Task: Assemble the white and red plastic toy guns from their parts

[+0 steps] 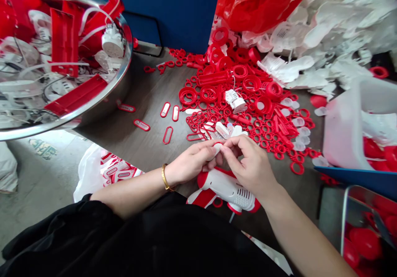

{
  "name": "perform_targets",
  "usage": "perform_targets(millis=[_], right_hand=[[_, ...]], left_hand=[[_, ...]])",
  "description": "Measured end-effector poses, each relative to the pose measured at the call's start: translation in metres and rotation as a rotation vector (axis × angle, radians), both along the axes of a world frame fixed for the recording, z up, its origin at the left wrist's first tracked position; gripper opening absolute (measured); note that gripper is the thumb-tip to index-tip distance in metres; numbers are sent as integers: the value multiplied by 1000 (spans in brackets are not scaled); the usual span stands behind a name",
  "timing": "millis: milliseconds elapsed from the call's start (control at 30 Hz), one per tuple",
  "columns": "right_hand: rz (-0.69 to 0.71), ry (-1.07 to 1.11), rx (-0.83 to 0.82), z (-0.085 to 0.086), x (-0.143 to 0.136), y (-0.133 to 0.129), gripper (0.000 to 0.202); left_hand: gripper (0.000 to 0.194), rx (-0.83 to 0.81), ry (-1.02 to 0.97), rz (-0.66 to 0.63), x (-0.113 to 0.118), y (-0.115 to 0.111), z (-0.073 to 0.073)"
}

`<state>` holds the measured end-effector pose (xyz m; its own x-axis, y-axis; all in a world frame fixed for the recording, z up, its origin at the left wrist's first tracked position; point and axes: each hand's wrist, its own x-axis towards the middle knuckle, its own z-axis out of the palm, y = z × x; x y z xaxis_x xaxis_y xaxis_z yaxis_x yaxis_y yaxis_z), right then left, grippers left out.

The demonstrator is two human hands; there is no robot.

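In front of my body, my left hand (194, 161) pinches a small white piece with a red rim (218, 146), partly covered by the fingers. My right hand (249, 159) is closed at the same piece, thumb and fingertips together on its right side. Just below both hands lies a white and red plastic body shaped like a toy gun (231, 189). Past the fingertips are loose white oval plates (222, 130) and thin red oval rings. Left of them, an empty red oval ring (168, 135) lies near two white plates framed in red (165, 109).
A steel basin (125, 74) of red and white parts stands at left. Red rings and housings (248, 99) are heaped mid-table, with white shells (310, 41) behind. A translucent bin (341, 124) sits at right. A plastic bag (88, 171) of framed plates lies below left.
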<state>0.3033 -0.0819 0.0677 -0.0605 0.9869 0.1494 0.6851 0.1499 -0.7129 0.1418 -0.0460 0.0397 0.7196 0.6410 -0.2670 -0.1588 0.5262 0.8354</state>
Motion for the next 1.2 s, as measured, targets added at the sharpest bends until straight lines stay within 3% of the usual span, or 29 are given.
perform_targets(millis=[133,267,367,533,700,767,833,933,1067,1200], right_hand=[[22,50,-11,-5,8,-3,12],[39,-97,-202,-21,26,-2,16],[30,-220,-298,-34,30,13,17],[-140,-336,-145,-45,24,40,18],[-167,-247,21,-53,32,25,16],[-199,-165,79,-56,36,20,16],[-192,-106,125,-57,36,21,16],[-169,-48,107,-54,32,24,15],[-99,132,-221,-43,31,10,18],[-96,150,-395,-42,40,-4,21]], left_hand=[[39,243,155,8,-3,-2,3],[42,281,206,-9,-11,0,0],[41,321,255,24,-17,5,-5],[39,498,496,21,-45,15,-4],[34,795,955,47,-104,33,0],[32,965,1123,86,-117,40,-1],[28,1124,1250,192,-114,43,-3],[34,1268,1242,267,-84,43,-7],[15,1317,1054,-101,-45,46,-9],[16,1141,858,-252,-46,51,-8]])
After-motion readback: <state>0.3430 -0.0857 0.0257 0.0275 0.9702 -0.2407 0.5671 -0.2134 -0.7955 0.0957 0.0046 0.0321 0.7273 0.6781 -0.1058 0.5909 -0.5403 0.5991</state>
